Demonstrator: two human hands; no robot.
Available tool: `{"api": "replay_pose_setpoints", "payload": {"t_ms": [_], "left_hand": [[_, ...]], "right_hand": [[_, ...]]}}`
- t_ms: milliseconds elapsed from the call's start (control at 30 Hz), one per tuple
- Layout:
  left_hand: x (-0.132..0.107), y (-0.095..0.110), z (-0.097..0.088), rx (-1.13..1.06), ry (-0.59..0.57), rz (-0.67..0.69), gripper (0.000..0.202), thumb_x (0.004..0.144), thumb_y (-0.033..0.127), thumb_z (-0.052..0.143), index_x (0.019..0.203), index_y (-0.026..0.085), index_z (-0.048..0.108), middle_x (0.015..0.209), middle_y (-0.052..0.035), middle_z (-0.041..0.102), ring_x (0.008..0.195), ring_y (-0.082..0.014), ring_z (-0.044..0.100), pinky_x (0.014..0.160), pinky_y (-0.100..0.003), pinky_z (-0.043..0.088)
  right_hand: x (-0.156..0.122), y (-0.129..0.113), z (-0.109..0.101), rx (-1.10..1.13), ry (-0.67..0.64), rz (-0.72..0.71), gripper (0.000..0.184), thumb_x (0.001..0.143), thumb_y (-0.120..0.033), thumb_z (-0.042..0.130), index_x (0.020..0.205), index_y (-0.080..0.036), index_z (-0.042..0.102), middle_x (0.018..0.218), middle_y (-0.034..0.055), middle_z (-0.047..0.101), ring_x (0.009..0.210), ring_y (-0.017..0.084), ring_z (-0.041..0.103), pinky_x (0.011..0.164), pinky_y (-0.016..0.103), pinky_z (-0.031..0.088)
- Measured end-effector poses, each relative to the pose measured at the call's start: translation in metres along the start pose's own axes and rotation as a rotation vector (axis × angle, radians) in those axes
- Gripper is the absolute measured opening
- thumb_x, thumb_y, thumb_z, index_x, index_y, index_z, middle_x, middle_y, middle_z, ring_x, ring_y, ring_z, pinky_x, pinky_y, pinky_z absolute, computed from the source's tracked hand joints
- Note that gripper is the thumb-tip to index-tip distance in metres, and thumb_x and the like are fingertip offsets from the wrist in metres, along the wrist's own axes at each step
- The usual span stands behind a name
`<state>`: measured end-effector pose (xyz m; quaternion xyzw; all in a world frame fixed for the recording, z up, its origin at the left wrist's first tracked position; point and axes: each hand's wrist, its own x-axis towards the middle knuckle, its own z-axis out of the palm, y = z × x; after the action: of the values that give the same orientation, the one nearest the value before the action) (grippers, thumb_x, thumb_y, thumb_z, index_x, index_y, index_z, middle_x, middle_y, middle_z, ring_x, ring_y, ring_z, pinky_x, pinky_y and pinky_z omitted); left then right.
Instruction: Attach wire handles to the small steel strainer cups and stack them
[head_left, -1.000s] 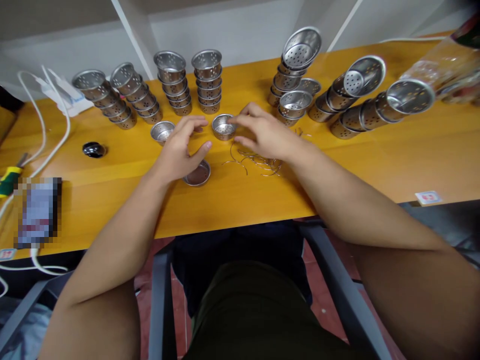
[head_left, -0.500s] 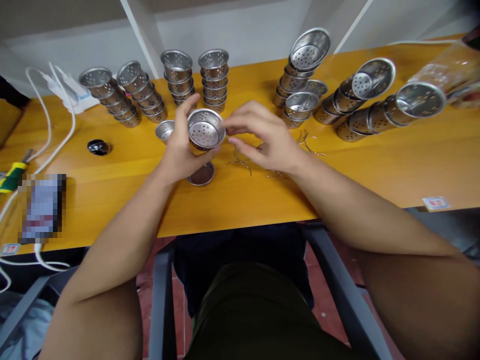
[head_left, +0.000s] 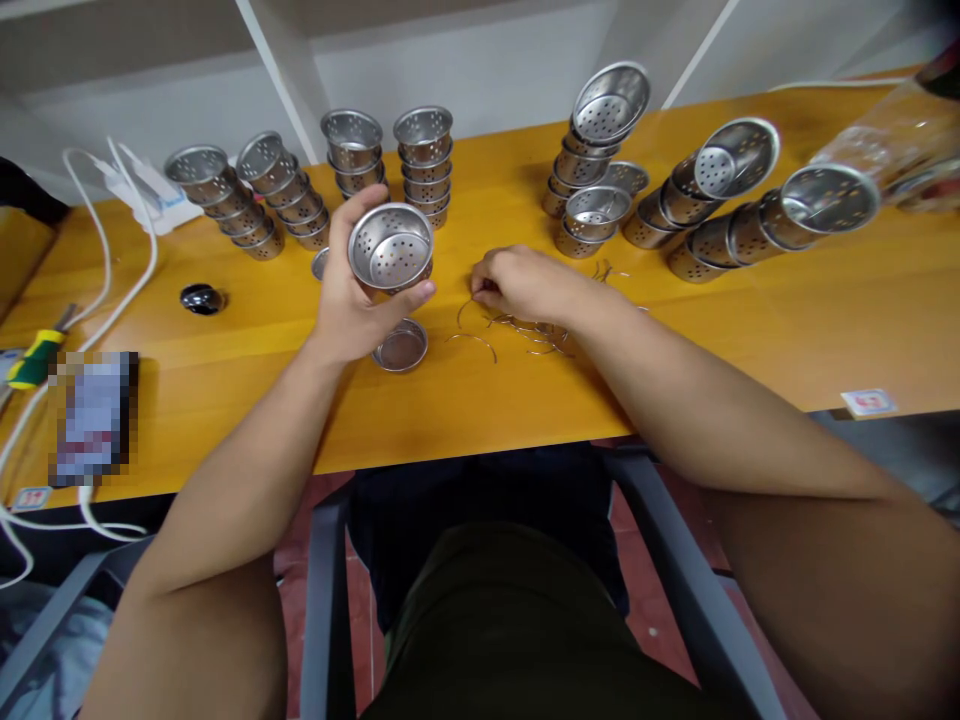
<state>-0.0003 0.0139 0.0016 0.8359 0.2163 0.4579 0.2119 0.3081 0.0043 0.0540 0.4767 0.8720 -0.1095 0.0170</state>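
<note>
My left hand (head_left: 358,290) is closed around a perforated metal cup (head_left: 391,250), its open top tilted toward me. To the right, my right hand (head_left: 517,284) is low over the table, fingers pinched on a thin curved wire (head_left: 460,312). Beneath that hand lies a loose pile of wires (head_left: 540,330), partly hidden by the wrist. One more curved wire (head_left: 480,342) rests apart from the pile. A shallow metal cup (head_left: 401,346) stands just below my left hand, and another small cup (head_left: 319,263) is mostly hidden behind it.
Several stacks of perforated cups line the table's back, on the left (head_left: 225,205), centre (head_left: 426,165) and right (head_left: 739,215). At left are a black shiny object (head_left: 202,298), a phone (head_left: 94,415), a green-yellow screwdriver handle (head_left: 36,360) and white cables (head_left: 142,270). A plastic bag (head_left: 877,140) sits far right.
My right hand has moved away from the cup's rim, down to the wires, and pinches one there. My left hand has shifted the cup slightly left and toward me.
</note>
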Motion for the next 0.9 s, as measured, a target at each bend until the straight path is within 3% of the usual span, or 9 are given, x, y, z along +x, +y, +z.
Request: {"api": "replay_pose_setpoints", "payload": {"t_ms": [100,233,300,367,467,600,767,900], "left_hand": [[0.001,0.003,0.004,-0.14,0.132,-0.099,0.096,0.104,0.072,0.104,0.178,0.06,0.044,0.163,0.0019,0.072,0.136,-0.0276,0.077,0.123,-0.059,0.076],[0.002,0.012,0.01,-0.09,0.143,-0.105,0.101,0.102,0.086,0.099,0.18,0.055,0.043,0.161,-0.0047,0.074,0.132,-0.0291,0.083,0.116,-0.059,0.081],[0.0,0.015,0.011,-0.004,0.146,-0.134,0.102,0.104,0.096,0.088,0.181,0.051,0.04,0.162,-0.0096,0.074,0.137,-0.0332,0.085,0.114,-0.059,0.081],[-0.001,0.015,0.012,0.074,0.141,-0.146,0.106,0.103,0.095,0.087,0.183,0.049,0.036,0.166,-0.013,0.071,0.145,-0.0379,0.084,0.116,-0.061,0.079],[-0.003,0.012,0.011,0.085,0.139,-0.148,0.108,0.101,0.086,0.096,0.184,0.051,0.035,0.169,-0.0131,0.069,0.15,-0.0389,0.082,0.123,-0.063,0.078],[-0.005,0.004,0.013,0.027,0.169,-0.128,0.102,0.102,0.09,0.094,0.179,0.051,0.04,0.168,-0.0086,0.069,0.15,-0.0354,0.08,0.128,-0.063,0.076],[-0.009,-0.008,0.022,-0.161,0.142,-0.115,0.103,0.091,0.101,0.094,0.162,0.049,0.04,0.144,-0.0051,0.075,0.108,-0.0269,0.088,0.088,-0.052,0.081],[-0.012,-0.013,0.025,-0.182,0.114,-0.194,0.115,0.08,0.112,0.093,0.156,0.047,0.038,0.13,-0.0034,0.076,0.093,-0.0256,0.087,0.08,-0.049,0.076]], "right_hand": [[-0.003,-0.009,-0.003,-0.102,-0.032,0.005,0.034,0.119,-0.016,0.059,0.133,-0.012,0.089,0.15,0.0273,0.088,0.129,0.041,0.085,0.096,0.043,0.057],[-0.007,-0.018,-0.007,-0.184,-0.071,0.01,0.043,0.121,-0.015,0.054,0.145,-0.005,0.088,0.153,0.0314,0.087,0.129,0.041,0.087,0.09,0.044,0.055],[-0.008,-0.019,-0.008,-0.215,-0.083,0.038,0.042,0.118,-0.015,0.057,0.142,-0.007,0.09,0.144,0.03,0.09,0.123,0.041,0.088,0.085,0.043,0.055],[-0.01,-0.015,-0.01,-0.224,-0.096,0.073,0.036,0.114,-0.016,0.065,0.136,-0.009,0.092,0.133,0.0276,0.093,0.116,0.041,0.089,0.081,0.043,0.053],[-0.013,-0.006,-0.011,-0.19,-0.077,0.079,0.028,0.112,-0.019,0.072,0.13,-0.014,0.092,0.129,0.0236,0.094,0.114,0.04,0.088,0.079,0.042,0.052],[-0.014,-0.004,-0.01,-0.095,-0.07,-0.009,0.026,0.115,-0.017,0.069,0.129,-0.017,0.091,0.137,0.0204,0.093,0.121,0.037,0.087,0.085,0.041,0.053],[-0.014,-0.015,-0.013,-0.116,-0.131,0.076,0.032,0.112,-0.012,0.064,0.124,-0.015,0.093,0.129,0.0228,0.094,0.112,0.037,0.088,0.079,0.042,0.051],[-0.015,-0.016,-0.02,-0.129,-0.195,0.108,0.021,0.105,-0.014,0.077,0.117,-0.017,0.095,0.117,0.0206,0.095,0.101,0.036,0.088,0.074,0.042,0.052]]}}
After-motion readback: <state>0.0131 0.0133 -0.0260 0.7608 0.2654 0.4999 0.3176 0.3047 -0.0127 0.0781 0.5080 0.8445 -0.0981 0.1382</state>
